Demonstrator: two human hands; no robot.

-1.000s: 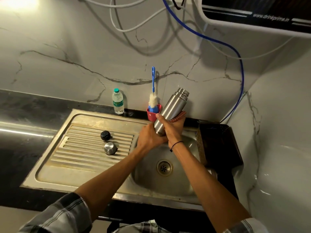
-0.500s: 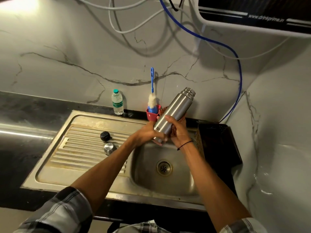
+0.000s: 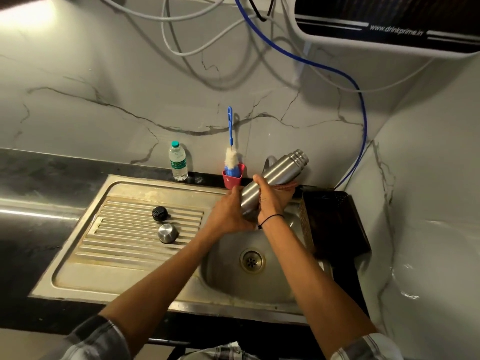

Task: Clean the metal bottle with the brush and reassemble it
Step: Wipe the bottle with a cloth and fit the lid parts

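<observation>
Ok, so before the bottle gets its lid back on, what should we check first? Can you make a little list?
1. Bottle held firmly: ok. The left hand grips the base of the metal bottle and the right hand wraps its middle with a reddish cloth.
2. Bottle mouth open and free: ok, no lid on it.
3. Lids within reach: ok. The black stopper and the steel cap sit on the drainboard.
4. Brush put away: ok. The brush stands in the red cup.
5. Bottle clean and dry inside: cannot tell.
6. A hand free to fetch the stopper: not ok, both are busy.
</observation>
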